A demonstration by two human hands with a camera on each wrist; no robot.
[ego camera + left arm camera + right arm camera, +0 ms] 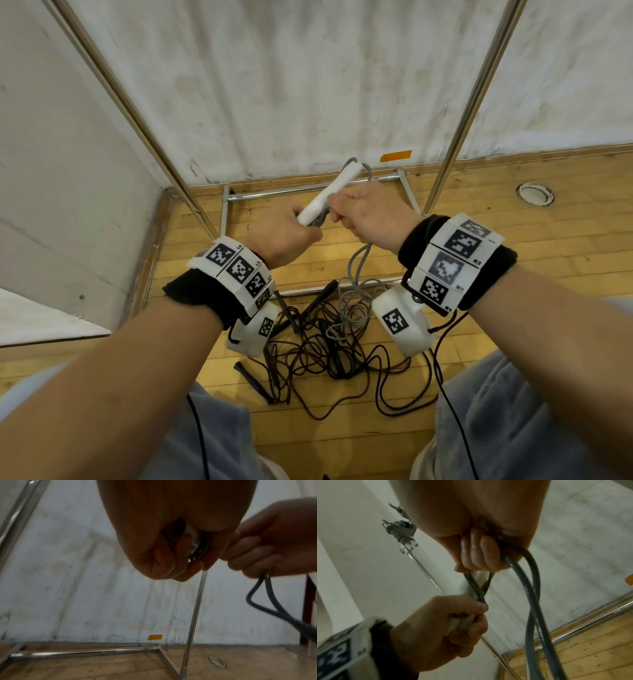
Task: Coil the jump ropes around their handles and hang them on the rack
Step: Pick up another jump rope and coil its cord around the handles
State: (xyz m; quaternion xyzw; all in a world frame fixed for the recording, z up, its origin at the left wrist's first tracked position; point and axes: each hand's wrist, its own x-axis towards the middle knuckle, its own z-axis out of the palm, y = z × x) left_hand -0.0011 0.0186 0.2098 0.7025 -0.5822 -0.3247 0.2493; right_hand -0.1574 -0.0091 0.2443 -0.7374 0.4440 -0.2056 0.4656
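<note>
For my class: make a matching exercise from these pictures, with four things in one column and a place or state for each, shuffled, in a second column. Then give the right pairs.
1. white handles
2. grey rope
3. dark ropes
4. orange tape

a. stuck on the wall
b. tangled on the floor
c. gripped in the left hand
d. gripped in the right hand, trailing down

Pairs: 1-c, 2-d, 3-b, 4-a
</note>
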